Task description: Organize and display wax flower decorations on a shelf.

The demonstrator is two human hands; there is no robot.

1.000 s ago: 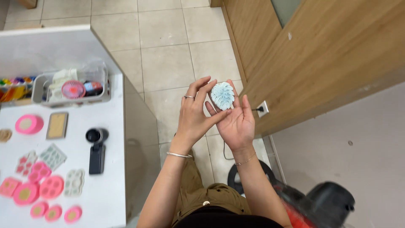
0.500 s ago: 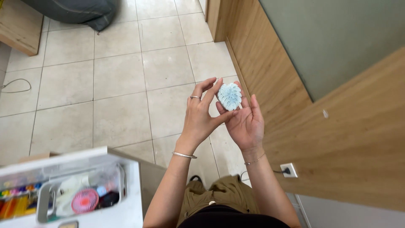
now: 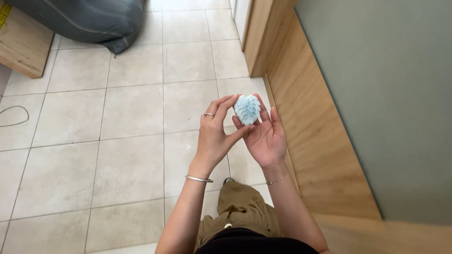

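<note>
Above the tiled floor [image 3: 117, 117], both hands raised, left hand [image 3: 214, 136] and right hand [image 3: 266, 136] pinching a pale-blue leaf-shaped piece [image 3: 247, 109].

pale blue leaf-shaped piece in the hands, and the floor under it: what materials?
Leaf-shaped piece: looks like cast plaster or resin, matt, pale blue with whitish raised veins; a rigid moulded look, but the exact material is unclear. Floor: beige ceramic-looking tiles with a slight sheen and grey grout lines.
</note>
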